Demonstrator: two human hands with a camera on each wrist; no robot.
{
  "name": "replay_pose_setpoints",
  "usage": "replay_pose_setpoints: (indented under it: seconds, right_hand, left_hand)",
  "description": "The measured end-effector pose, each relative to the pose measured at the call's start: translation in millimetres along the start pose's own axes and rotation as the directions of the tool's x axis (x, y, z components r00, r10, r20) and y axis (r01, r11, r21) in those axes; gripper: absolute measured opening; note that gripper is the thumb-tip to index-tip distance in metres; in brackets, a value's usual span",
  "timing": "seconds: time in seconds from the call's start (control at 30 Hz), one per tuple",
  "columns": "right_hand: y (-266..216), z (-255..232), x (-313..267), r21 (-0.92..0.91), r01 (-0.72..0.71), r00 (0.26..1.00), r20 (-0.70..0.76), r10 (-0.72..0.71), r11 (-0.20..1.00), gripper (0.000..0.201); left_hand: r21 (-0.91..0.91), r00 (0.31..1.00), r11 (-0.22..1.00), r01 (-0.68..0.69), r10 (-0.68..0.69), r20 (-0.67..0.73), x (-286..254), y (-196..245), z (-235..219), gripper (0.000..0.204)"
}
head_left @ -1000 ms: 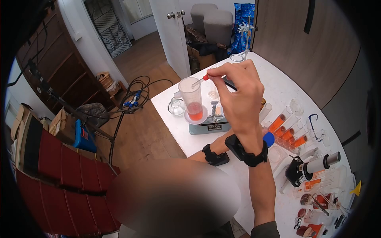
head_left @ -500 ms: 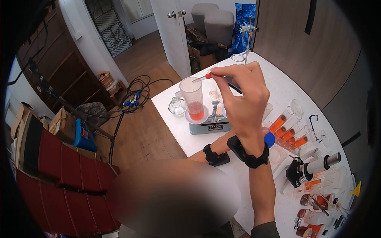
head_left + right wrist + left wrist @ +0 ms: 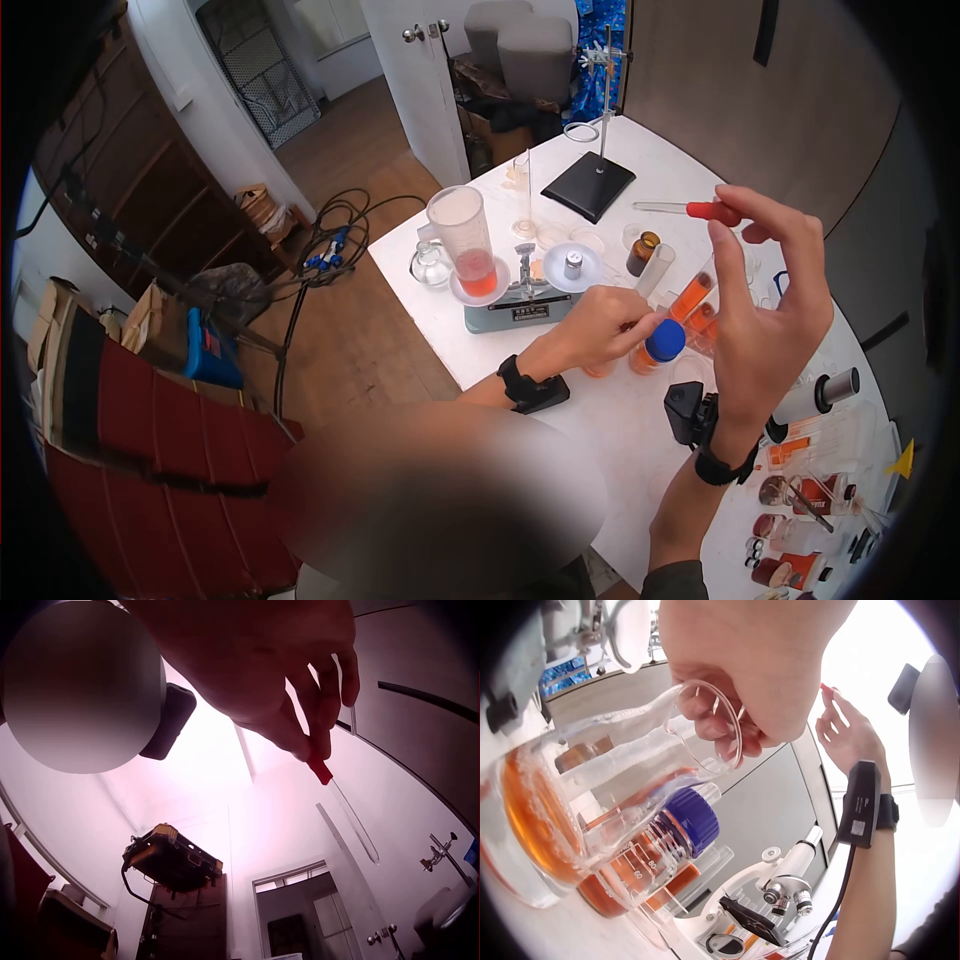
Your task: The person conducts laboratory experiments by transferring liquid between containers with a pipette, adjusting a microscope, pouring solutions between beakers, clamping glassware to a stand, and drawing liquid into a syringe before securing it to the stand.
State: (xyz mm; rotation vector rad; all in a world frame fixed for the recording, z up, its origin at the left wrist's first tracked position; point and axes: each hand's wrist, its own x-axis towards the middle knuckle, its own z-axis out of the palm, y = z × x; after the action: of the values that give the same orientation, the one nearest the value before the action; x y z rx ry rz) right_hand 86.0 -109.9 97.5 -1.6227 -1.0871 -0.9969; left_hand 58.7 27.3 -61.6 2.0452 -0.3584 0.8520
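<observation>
You have the dropper point(image 3: 662, 208) aloft over the table point(image 3: 590, 440), its soft-looking red bulb point(image 3: 712, 211) pinched between the thumb and forefinger of your right hand point(image 3: 775, 300); its slim, clear tube points away from your fingers. Your left hand point(image 3: 605, 325) has its fingers curled at the rim of a clear glass beaker point(image 3: 544, 817) holding orange liquid; you cannot tell whether they grip it. Just beside that stands a bottle point(image 3: 645, 362) with a ridged blue cap point(image 3: 665, 340). Farther off, a tall, translucent jug point(image 3: 458, 235) with reddish liquid sits on one round pan of the balance point(image 3: 515, 312), and a small metal weight point(image 3: 573, 262) on the other. Your left wrist view shows the bottle's printed scale, unreadable from your head view; only your right wrist view shows the dark case point(image 3: 172, 859) mounted high up.
</observation>
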Motion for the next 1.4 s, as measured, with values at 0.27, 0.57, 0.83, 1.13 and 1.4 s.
replay_pose_setpoints:
  seconds: [0.27, 0.57, 0.83, 1.13, 1.4]
  right_hand:
    - [15.3, -25.8, -18.9, -0.061, -0.087, 0.99, 0.104, 0.093, 0.994, 0.025]
    - [26.3, -27.7, -20.5, -0.068, -0.128, 0.981, 0.138, 0.136, 0.99, 0.024]
    - [28.2, -33.7, -23.2, -0.074, -0.218, 0.967, 0.117, 0.226, 0.973, 0.024]
    - [39.4, -36.8, -24.2, -0.124, -0.271, 0.959, 0.048, 0.279, 0.954, 0.022]
    - [41.7, -39.0, -23.9, -0.118, -0.305, 0.95, 0.033, 0.311, 0.945, 0.02]
  left_hand:
    - [0.037, 0.999, 0.999, -0.016, 0.014, 0.039, -0.4, 1.0, 0.7, 0.025]
    - [0.023, 0.999, 1.0, 0.006, -0.007, 0.031, -1.0, 0.7, 1.6, 0.027]
    - [-0.005, 1.0, 1.0, 0.0, 0.0, 0.005, -1.1, -3.2, 3.3, 0.031]
    - [-0.003, 0.997, 0.997, 0.073, -0.073, -0.015, -1.2, -1.1, 0.0, 0.039]
    - [-0.019, 0.987, 0.993, 0.119, -0.12, -0.103, 2.2, 5.2, -3.6, 0.038]
